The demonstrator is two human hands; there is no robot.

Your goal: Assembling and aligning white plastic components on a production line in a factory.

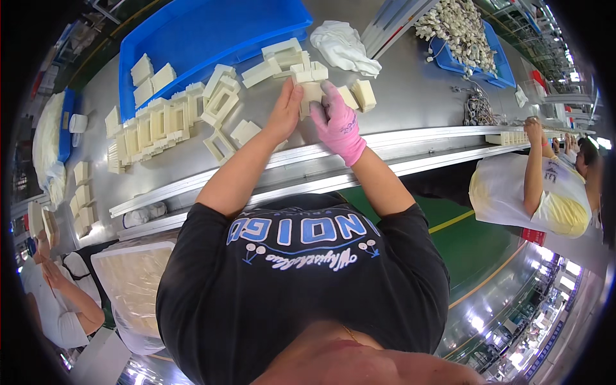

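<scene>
A cream plastic block-shaped part (312,95) sits between my two hands over the metal worktable. My bare left hand (284,112) presses its straightened fingers along the part's left side. On the other side, my right hand (340,123), in a pink glove with greyish fingertips, grips the part with thumb and fingers. More cream parts (309,72) lie just beyond my fingertips, touching or nearly touching the held one. To the right rest two small cream blocks (364,95). Open cream frames (220,146) lie left of my left hand.
A row of cream housings (151,130) stands along a large blue tray (212,32). A white cloth (345,46) lies beyond my hands. Metal rails (410,142) edge the table. Far right are a blue bin of white connectors (459,38) and a co-worker (532,186); another person (61,292) is at left.
</scene>
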